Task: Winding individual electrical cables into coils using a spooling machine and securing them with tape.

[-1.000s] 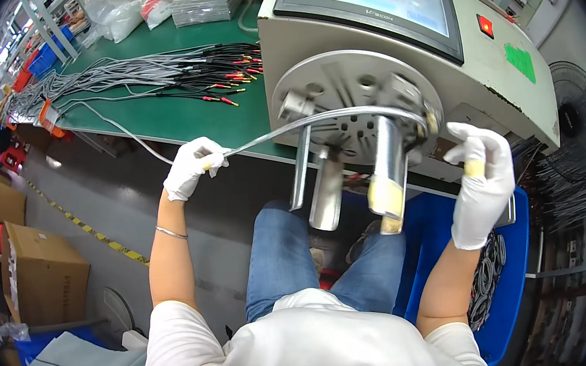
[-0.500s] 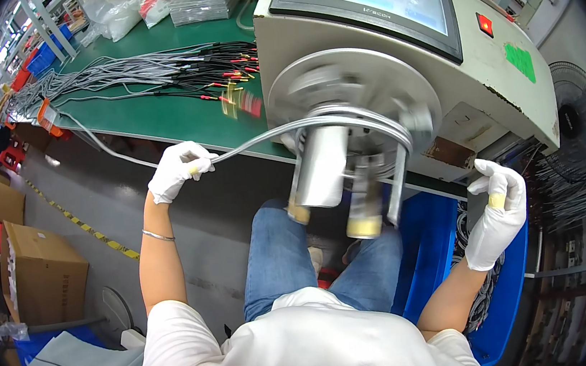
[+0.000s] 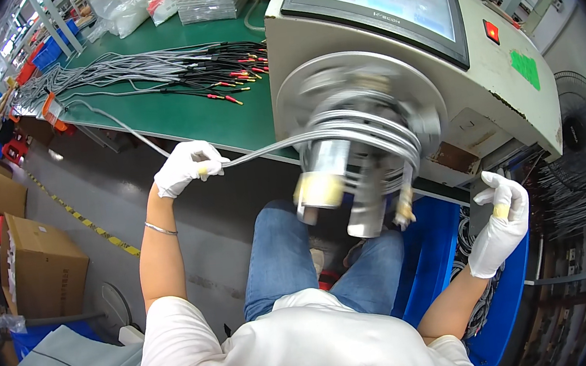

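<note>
My gloved left hand [image 3: 192,168] is closed round a grey cable [image 3: 260,152] left of the winding machine [image 3: 297,30]. From this hand the cable runs right onto the spinning winding head [image 3: 358,150], where several loops lie around its posts. The head's posts and round plate are smeared by motion. Behind my left hand the cable trails back to an orange clip-like guide [image 3: 52,109] at the bench edge. My gloved right hand [image 3: 500,221] is raised right of the winding head, fingers partly bent and apart, holding nothing, above a blue bin [image 3: 513,302].
On the green bench [image 3: 119,116] lies a bundle of grey cables [image 3: 143,73] with red and gold plugs. Clear plastic trays [image 3: 214,0] stand behind it. A black fan [image 3: 576,129] is at the right, cardboard boxes [image 3: 46,269] at the left. Coiled cables lie in the blue bin.
The winding head has turned, and more cable loops lie around its posts. My left hand stays closed on the cable, slightly shifted right in view. My right hand has barely moved.
</note>
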A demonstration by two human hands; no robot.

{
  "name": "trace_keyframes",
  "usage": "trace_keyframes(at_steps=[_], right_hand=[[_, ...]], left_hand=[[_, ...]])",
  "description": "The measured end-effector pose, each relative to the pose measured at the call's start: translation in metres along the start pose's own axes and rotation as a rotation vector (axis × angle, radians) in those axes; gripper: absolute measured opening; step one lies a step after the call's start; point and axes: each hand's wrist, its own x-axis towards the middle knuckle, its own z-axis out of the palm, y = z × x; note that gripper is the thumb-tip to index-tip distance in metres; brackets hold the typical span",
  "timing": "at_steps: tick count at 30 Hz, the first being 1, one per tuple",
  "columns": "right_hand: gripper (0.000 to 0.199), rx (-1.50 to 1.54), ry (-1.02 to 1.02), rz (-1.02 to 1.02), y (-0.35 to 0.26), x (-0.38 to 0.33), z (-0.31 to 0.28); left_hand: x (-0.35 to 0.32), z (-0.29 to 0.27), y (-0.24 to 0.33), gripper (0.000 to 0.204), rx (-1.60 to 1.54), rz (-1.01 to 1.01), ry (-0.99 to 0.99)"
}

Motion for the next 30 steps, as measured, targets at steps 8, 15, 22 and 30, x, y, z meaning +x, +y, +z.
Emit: trace_keyframes(at_steps=[8,15,22,30], right_hand=[[0.017,-0.025,0.017,-0.026,0.003,-0.001,-0.005],[0.018,-0.05,0.042,0.003,0.006,-0.004,-0.016],[0.018,-0.082,0.063,0.007,0.009,-0.005,-0.022],[0.017,-0.058,0.037,0.007,0.007,-0.006,-0.016]], left_hand=[[-0.007,-0.012,0.068,0.014,0.081,0.097,-0.04],[-0.014,-0.004,0.075,0.01,0.091,0.019,-0.033],[-0.014,0.002,0.064,0.011,0.046,0.076,-0.027],[-0.014,0.03,0.075,0.021,-0.074,0.175,-0.042]])
